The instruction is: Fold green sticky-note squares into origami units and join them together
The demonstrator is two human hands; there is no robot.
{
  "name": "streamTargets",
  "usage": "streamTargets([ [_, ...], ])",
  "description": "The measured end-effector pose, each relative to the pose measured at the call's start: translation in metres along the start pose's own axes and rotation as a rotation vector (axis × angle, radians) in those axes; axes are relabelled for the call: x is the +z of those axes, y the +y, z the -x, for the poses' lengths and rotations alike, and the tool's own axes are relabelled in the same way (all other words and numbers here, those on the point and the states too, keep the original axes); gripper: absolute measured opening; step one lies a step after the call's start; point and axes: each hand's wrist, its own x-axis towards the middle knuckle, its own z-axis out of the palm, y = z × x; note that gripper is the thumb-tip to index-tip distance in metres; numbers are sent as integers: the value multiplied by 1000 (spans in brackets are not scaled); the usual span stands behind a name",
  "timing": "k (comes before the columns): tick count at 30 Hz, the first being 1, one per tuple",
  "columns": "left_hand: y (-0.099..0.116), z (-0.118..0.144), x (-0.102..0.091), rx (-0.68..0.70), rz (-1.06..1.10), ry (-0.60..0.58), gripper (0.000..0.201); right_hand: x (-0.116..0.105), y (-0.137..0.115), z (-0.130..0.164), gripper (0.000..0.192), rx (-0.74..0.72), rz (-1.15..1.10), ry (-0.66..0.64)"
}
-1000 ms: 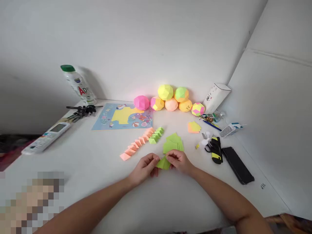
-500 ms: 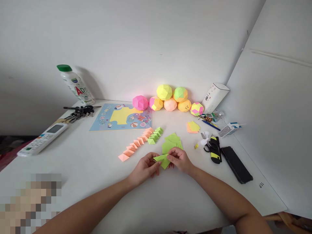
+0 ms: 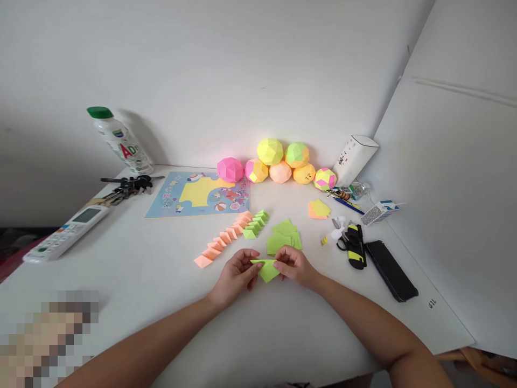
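white tabletop [image 3: 161, 285], wall behind. left hand [image 3: 237, 274] pinches the left end of a green paper piece [image 3: 268, 271] between thumb and fingers; right hand [image 3: 298, 268] pinches the right end the same way, its other fingers curled. paper sits between the two hands, near the tabletop, straight edge away from the person, point toward them; whether it touches the surface, cannot tell. just beyond the right hand: loose pile of green sheets [image 3: 285, 237]. beyond the left: slanting row of folded peach pieces [image 3: 224, 238], a shorter row of folded green pieces [image 3: 256, 224] beside its far end. seven faceted paper balls [image 3: 270, 151] by the wall, two resting atop others. right side: yellow and orange sheets [image 3: 319, 209], black phone [image 3: 391, 270]. far left: white remote [image 3: 67, 234], green-capped bottle [image 3: 123, 144].
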Motion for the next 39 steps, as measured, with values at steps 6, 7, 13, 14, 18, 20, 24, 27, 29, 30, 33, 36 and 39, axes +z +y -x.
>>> streamTargets([
  [6, -2, 0, 1, -5, -70, -36, 32, -4, 3, -4, 23, -2, -65, 17],
  [7, -2, 0, 0, -5, -89, -41, 32, -5, 4, -4, 24, 11, -58, 26],
  [13, -5, 3, 0, 35, -99, -27, 31, -7, 9, -6, 30, 19, 45, -1],
  [14, -6, 3, 0, 50, -92, -26, 30, -7, 9, -6, 31, 18, 57, -15],
  [18, -8, 5, 2, 125, -140, -5, 27, -7, 9, -4, 38, 14, 154, -52],
  [20, -8, 6, 2, 154, -168, -4, 24, -6, 10, -4, 40, 13, 203, -72],
  [24, -8, 8, 1, 185, -180, -37, 17, -4, 9, -3, 34, 13, 217, -113],
  [27, -6, 7, -1, 229, -292, -71, 15, -3, 8, -3, 26, 26, 199, -112],
  [29, -4, 7, -1, 269, -382, -79, 15, -3, 6, -3, 24, 22, 187, -95],
  [30, -3, 8, -1, 294, -414, -75, 16, -2, 6, -3, 24, 20, 176, -89],
  [33, 0, 8, -1, 375, -467, -64, 23, -2, 2, -2, 25, 13, 143, -91],
  [36, 1, 9, -1, 413, -484, -73, 29, -2, -1, -2, 26, -11, 138, -92],
  [39, -1, 8, -1, 390, -469, -84, 33, -2, 0, -2, 26, -39, 120, -85],
])
